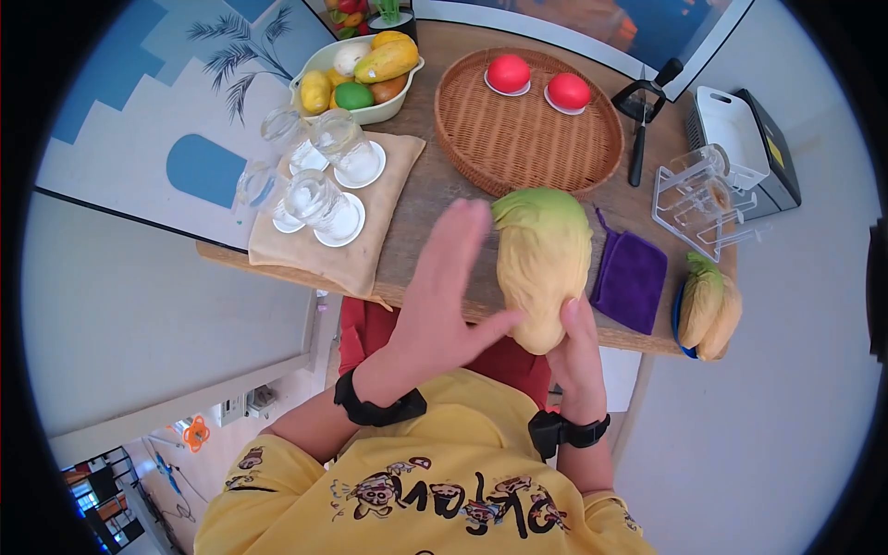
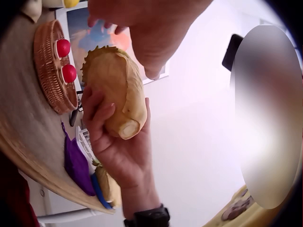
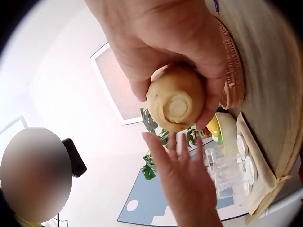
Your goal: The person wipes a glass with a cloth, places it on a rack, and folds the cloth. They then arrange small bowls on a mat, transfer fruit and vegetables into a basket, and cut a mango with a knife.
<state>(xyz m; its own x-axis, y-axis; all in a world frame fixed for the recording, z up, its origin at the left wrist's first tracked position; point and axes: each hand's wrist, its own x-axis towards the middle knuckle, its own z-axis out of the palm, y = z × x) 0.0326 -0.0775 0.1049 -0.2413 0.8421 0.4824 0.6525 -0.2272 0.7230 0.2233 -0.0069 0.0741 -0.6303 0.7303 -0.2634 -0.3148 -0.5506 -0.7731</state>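
My right hand (image 1: 581,361) grips a napa cabbage (image 1: 544,250) by its pale stem end, thumb along its side, with the green leafy end pointing away from me. In the left wrist view, the right hand's fingers (image 2: 97,113) curl round the cabbage (image 2: 113,85). The right wrist view shows its round cut base (image 3: 179,106) facing the camera. My left hand (image 1: 435,296) is spread beside the cabbage on the left, fingers straight, holding nothing. Its thumb comes close to the cabbage's lower side in the head view. A purple pouch (image 1: 632,277) lies right of the cabbage.
Behind the cabbage stands a round wicker tray (image 1: 453,157) bearing two red round things (image 1: 508,74). Glass jars (image 1: 319,196) sit on a beige mat (image 1: 388,199) at left, near a fruit bowl (image 1: 379,113). Right are a knife (image 1: 638,153), glass rack (image 1: 689,217) and more cabbages (image 1: 708,310).
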